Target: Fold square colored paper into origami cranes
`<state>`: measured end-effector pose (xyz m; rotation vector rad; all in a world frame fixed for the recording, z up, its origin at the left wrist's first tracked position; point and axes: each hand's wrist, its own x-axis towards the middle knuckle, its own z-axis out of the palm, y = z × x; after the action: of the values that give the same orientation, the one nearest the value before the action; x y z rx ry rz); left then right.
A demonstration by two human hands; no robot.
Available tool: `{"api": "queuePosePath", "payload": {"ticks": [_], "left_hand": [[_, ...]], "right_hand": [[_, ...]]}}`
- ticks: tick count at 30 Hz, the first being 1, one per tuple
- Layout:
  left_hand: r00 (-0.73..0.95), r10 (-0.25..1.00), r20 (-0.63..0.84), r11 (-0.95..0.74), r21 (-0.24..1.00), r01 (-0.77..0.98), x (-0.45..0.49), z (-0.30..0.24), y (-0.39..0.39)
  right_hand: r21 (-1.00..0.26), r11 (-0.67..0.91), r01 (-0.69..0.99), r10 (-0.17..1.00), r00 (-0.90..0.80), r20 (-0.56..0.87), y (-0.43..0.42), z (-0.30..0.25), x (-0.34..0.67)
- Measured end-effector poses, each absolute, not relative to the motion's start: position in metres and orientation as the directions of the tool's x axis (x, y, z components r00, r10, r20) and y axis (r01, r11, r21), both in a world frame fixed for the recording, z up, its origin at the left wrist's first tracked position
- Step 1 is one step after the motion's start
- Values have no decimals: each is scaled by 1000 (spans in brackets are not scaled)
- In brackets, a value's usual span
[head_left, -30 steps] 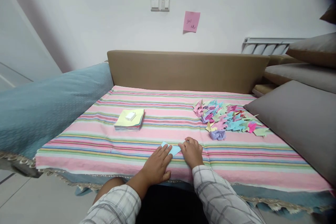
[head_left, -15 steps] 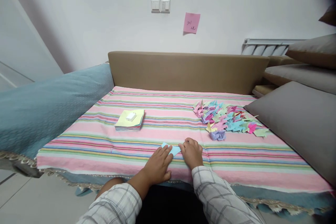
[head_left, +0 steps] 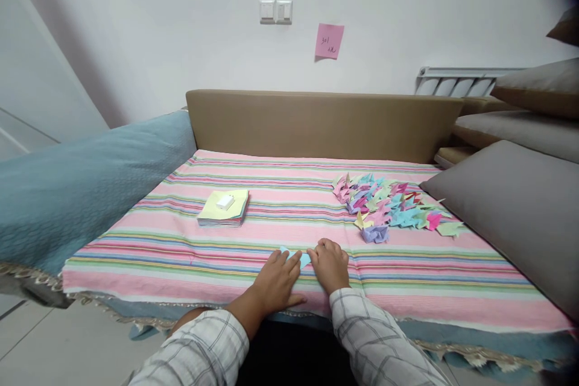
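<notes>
the blue paper point(head_left: 302, 258) lay crosswise between both hands, left hand point(head_left: 277, 280) spread flat on it, right hand point(head_left: 330, 265) curled at its right edge, grip unclear tbh

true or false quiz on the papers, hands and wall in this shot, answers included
The left hand and right hand both touch the light blue paper. True.
The stack of paper squares lies right of the hands. False: it lies to their left, farther back.
A small white object sits on that stack. True.
The sticky note on the wall is green. False: it is pink.
The pile of folded paper shapes lies on the grey cushion. False: it lies on the striped cloth beside it.
</notes>
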<state>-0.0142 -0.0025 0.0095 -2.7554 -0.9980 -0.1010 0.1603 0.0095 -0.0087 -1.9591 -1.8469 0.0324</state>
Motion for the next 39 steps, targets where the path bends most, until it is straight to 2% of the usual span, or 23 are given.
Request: {"api": "queuePosePath", "payload": {"ticks": [5, 12, 18, 27, 39], "left_hand": [[790, 603, 111, -764, -205, 612, -12, 6, 1], [805, 566, 176, -806, -84, 586, -24, -9, 6], [824, 555, 114, -829, -2, 559, -28, -13, 11], [813, 575, 93, -816, -10, 578, -26, -13, 10], [810, 579, 95, -813, -2, 582, -26, -13, 10]], "right_hand": [[-337, 0, 942, 951, 105, 291, 9, -9, 160], [-328, 8, 945, 948, 97, 303, 10, -11, 161], [-339, -4, 941, 955, 104, 277, 11, -10, 161], [-366, 18, 930, 944, 105, 314, 9, -8, 161], [-441, -50, 896, 932, 200, 301, 13, -13, 164]]}}
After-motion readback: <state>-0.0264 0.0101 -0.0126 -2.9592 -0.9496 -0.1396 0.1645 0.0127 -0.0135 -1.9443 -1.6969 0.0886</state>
